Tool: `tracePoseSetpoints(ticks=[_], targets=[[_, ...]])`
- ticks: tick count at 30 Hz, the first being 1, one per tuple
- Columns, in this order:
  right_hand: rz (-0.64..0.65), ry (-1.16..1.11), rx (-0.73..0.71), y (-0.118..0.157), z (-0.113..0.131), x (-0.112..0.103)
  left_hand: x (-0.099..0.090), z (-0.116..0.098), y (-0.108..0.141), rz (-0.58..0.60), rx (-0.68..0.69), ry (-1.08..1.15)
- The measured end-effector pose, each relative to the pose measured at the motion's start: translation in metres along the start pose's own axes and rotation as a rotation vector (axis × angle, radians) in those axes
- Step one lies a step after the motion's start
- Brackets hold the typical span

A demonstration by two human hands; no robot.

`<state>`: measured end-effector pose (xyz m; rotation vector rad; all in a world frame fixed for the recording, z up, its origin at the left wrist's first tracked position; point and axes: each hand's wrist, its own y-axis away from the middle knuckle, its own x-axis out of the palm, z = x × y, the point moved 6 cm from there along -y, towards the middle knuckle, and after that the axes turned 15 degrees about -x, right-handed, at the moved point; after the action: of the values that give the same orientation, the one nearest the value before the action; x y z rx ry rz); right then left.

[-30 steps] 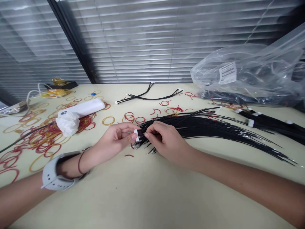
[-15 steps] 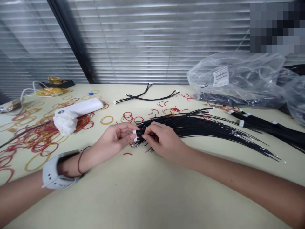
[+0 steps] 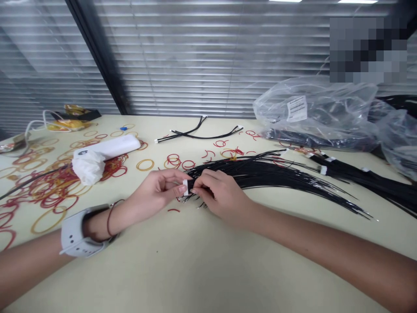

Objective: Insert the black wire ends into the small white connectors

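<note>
I have the left hand (image 3: 159,189) closed in a pinch on a white connector (image 3: 186,188), thumb and fingers at its edges, above the pale worktop (image 3: 208,261) in this view reaching me at a distance. The grip of my right hand (image 3: 223,191) is closed on black wires (image 3: 191,184) just behind the connector, its fingertips close beside those of the left. Beneath and beyond the right hand, a thick bundle of loose wires (image 3: 276,176) sweeps across to the right, bare metal tips glinting at its ends. A grey watch band (image 3: 72,234) and a thin dark red hair tie (image 3: 110,220) circle the left wrist. Red and amber rubber bands (image 3: 112,167) lie scattered to the left, around a crumpled white tissue (image 3: 88,167) that touches an oblong white device (image 3: 122,145). Toward the blinds (image 3: 195,65), two short black cables (image 3: 208,137) cross. At right, a clear plastic bag (image 3: 329,95) with a printed label (image 3: 297,108) stands behind more black cables with white connectors (image 3: 368,178).
</note>
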<state>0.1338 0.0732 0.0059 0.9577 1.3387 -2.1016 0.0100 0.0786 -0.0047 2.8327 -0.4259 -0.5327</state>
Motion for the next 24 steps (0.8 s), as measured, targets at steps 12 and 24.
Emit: tracePoseSetpoints(ticks=[12,24], targets=[[0.026,0.229,-0.075,-0.004,0.008,0.003,-0.004,-0.004,-0.001,-0.044,0.05,0.051],[-0.315,-0.146,0.141,0.0,-0.009,-0.018,-0.011,-0.028,0.018,-0.225,0.175,0.096]])
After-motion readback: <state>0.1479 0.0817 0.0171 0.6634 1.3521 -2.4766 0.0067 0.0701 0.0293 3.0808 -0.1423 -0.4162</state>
